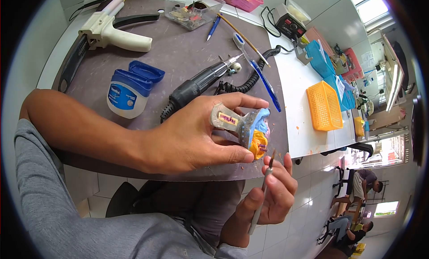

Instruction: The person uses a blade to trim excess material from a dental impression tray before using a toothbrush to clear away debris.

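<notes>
My left hand (192, 136) grips a metal dental impression tray (227, 119) with a labelled handle. Blue and orange impression material (258, 142) fills the tray, with small purple marks on the orange part. My right hand (272, 192) pinches a thin metal-handled tool (261, 198), its dark, fine tip pointing up just beside the orange material. Whether the tip touches it is unclear. Behind my left hand a black handpiece (196, 85) with a coiled cord lies on the dark mat. An open jar with a blue lid (128, 91) stands left of it.
A white dispensing gun (111, 33) lies at the back left. Beyond the handpiece are a toothbrush (239, 40), blue pens and a clear box (192, 10). An orange basket (325, 106) and blue trays (321, 57) stand right. Two people sit farther off.
</notes>
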A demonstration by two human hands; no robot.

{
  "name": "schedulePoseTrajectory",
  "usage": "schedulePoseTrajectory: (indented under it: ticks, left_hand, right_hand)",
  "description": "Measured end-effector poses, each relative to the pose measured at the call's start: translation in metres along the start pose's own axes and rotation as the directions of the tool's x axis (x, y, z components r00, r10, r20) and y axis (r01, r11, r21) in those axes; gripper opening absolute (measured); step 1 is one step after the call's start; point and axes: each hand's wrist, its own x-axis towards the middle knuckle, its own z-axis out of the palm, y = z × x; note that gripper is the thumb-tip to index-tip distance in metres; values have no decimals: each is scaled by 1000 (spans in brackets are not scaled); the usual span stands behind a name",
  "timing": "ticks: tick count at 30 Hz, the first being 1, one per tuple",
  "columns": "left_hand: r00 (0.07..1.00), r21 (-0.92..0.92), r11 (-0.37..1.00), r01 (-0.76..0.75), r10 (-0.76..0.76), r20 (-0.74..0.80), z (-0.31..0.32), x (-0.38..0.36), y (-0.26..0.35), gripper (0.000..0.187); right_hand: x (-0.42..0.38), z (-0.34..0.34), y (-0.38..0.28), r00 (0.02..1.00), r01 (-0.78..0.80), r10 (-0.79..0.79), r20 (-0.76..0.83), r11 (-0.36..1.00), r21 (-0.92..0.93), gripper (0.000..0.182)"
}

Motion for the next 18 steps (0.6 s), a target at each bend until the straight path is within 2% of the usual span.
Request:
schedulePoseTrajectory:
  ticks: [5,7,18]
  left_hand:
    - [1000,8,1000,-3,3,-5,1,-1,0,72]
    - [1000,64,998,19,-19,-7,1,-2,2,71]
    - [1000,64,998,3,-2,-13,1,0,-1,71]
  right_hand:
    - [9,3,3,999,32,-32,-23,999,37,19]
    - [11,2,4,998,52,-53,38,998,31,19]
    - [16,-2,8,995,71,-74,63,997,38,16]
